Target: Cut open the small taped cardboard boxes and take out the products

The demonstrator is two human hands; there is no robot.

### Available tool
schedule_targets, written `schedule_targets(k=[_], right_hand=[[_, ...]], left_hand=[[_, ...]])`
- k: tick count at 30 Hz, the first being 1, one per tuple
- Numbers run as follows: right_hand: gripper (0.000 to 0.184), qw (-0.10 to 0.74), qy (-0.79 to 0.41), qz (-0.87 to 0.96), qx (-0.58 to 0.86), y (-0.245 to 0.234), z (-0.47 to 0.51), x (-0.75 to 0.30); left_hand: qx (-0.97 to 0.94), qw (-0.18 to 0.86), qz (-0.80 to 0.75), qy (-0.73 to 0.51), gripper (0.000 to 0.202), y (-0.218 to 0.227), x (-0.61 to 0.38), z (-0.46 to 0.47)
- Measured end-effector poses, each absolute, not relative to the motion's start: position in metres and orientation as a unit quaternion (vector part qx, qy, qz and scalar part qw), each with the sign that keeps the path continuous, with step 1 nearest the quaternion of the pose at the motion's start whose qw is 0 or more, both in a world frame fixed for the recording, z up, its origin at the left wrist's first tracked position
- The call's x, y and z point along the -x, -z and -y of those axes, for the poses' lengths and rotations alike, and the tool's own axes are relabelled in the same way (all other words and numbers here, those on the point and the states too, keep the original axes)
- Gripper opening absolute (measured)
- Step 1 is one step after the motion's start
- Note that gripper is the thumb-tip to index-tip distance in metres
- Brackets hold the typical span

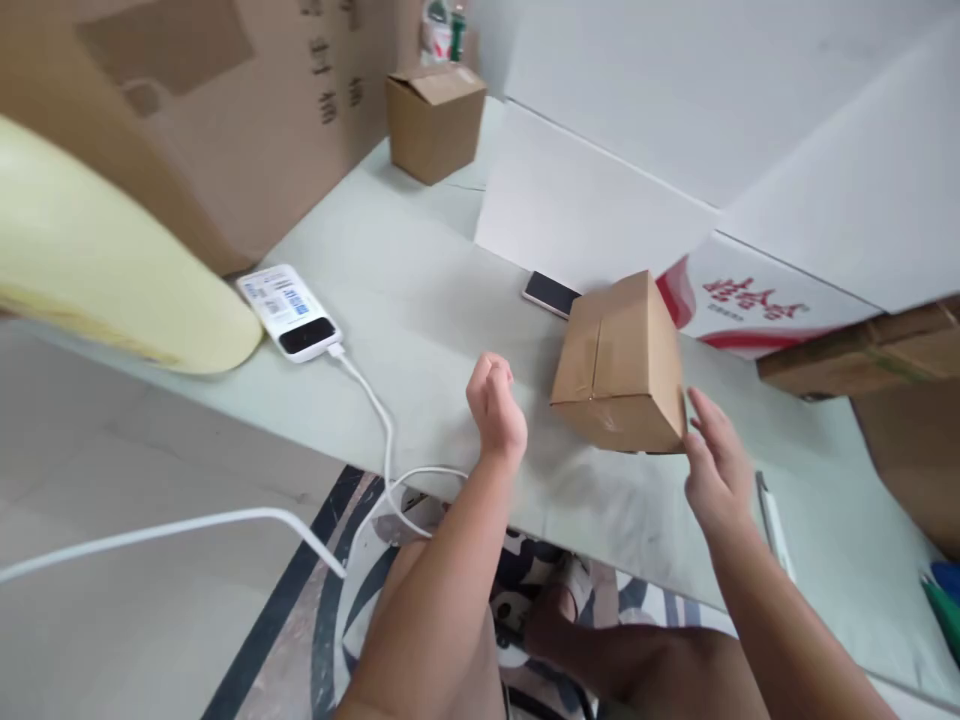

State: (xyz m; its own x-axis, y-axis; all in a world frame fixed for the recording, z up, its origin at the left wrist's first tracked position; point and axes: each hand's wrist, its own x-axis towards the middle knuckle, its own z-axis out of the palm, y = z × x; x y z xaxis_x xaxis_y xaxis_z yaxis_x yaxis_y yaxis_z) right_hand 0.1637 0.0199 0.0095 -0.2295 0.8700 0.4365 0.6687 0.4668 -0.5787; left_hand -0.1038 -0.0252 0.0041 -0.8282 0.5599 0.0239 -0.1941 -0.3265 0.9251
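A small brown cardboard box (619, 355) stands on the table, its taped seam turned toward me. My right hand (716, 455) is at the box's right side, thumb and fingers apart, with the fingertips at or very near its edge. I cannot tell how firmly they touch. To the left of the box, apart from it, my left hand (496, 405) is curled into a loose fist over the table, and nothing shows sticking out of it. A dark-screened phone (551, 293) lies behind the box, partly covered by it.
A white power-bank-like device (289, 310) with a plugged-in cable (386, 430) lies on the left. Another small carton (436, 125) stands at the back. Large cardboard (247, 130) and white boxes (600, 180) border the table (420, 290). A slim white tool (775, 525) lies right.
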Motion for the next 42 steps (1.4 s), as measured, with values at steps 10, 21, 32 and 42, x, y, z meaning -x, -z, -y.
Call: schedule_targets(k=[10, 21, 32, 42], right_hand=[[0.059, 0.441, -0.436, 0.588, 0.519, 0.041, -0.004, -0.189], [0.058, 0.710, -0.346, 0.473, 0.391, 0.001, -0.007, -0.222], [0.012, 0.690, -0.142, 0.565, 0.429, -0.020, 0.027, -0.286], [0.037, 0.657, -0.316, 0.421, 0.540, -0.016, 0.015, -0.289]], left_hand=[[-0.364, 0.377, -0.481, -0.703, 0.057, 0.018, 0.034, -0.014], [-0.554, 0.441, -0.436, -0.555, 0.057, 0.038, -0.008, -0.002], [-0.844, 0.296, -0.417, -0.158, 0.019, 0.015, -0.056, 0.031], [-0.728, 0.583, -0.286, -0.222, 0.019, -0.048, -0.039, 0.055]])
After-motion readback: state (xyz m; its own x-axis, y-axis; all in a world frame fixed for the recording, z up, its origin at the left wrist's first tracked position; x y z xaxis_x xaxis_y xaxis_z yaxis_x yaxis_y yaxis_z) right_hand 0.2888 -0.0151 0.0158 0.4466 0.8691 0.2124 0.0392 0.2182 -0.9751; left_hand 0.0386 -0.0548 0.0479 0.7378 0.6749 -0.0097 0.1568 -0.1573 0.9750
